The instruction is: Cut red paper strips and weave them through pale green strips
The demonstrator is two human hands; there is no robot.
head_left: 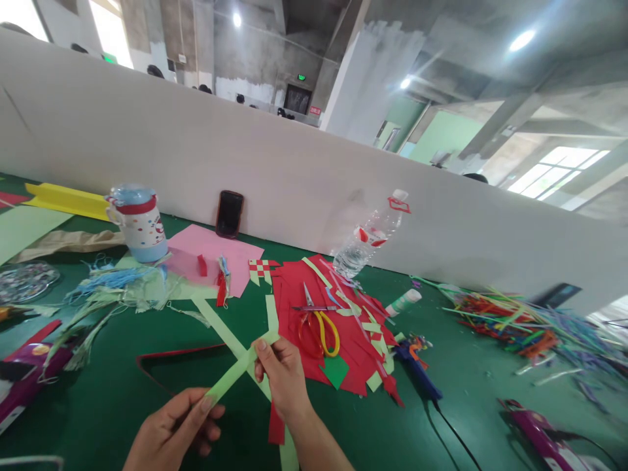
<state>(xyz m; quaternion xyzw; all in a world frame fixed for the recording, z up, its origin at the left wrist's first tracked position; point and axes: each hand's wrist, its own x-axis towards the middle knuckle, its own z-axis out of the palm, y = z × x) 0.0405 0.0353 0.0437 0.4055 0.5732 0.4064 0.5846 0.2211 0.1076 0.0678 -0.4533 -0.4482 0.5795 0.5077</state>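
A light green paper strip [230, 379] slants between my hands. My left hand [179, 422] pinches its lower end between thumb and fingers, and my right hand [284, 379] grips the upper end. Beneath it, another long pale green strip [216, 320] lies diagonally on the green table. A short red strip [276, 425] sticks out below my right hand. To the left, a dark red strip [181, 353] curves over the tabletop. Scissors [321, 327] with yellow and red handles rest on red paper sheets [289, 288], right of my right hand. Beyond lies a small red-and-green checked woven piece [261, 269].
A tilted water bottle [367, 239] leans at the white partition [275, 176], as does a phone [229, 213]. A patterned cup [140, 222] stands left. Blue glue gun [417, 369], purple tools [540, 432] and a heap of coloured strips [515, 320] lie right.
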